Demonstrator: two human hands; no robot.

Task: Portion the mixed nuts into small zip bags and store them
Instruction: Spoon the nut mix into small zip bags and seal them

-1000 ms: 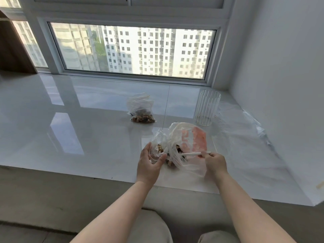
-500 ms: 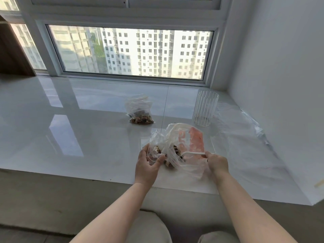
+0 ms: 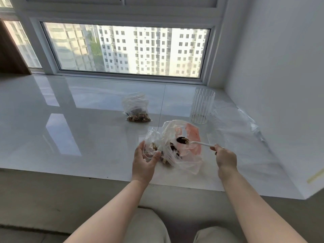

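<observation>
— Hands first: what do we have in each?

— Our left hand (image 3: 145, 160) is curled round a small zip bag (image 3: 152, 144), thumb pressed on its near side, a few nuts showing inside. Our right hand (image 3: 225, 157) pinches the handle of a white spoon (image 3: 201, 143), and the bowl of the spoon, loaded with dark nuts (image 3: 182, 140), sits inside the mouth of the big bag (image 3: 182, 148).

— Where does that big bag lie?

— On the white table (image 3: 78, 130), close to its near edge, touching the small bag on its left. More nuts lie at its bottom. It has a pink patch on its far side; we cannot read any writing on it.

— And the portions already done?

— One filled bag (image 3: 137, 111) lies further back toward the window (image 3: 129, 50), well apart from our hands.

— What crowds us?

— A ribbed clear glass (image 3: 202, 107) stands behind the big bag to the right, near it but not touching. Clear plastic sheeting (image 3: 245, 123) spreads along the right side up to the wall (image 3: 280, 67). Leftward the table runs wide and glossy, with only reflections on it. The near edge sits just under our wrists.

— Any brand or label?

— None that we can make out on the bags, glass or spoon.
</observation>
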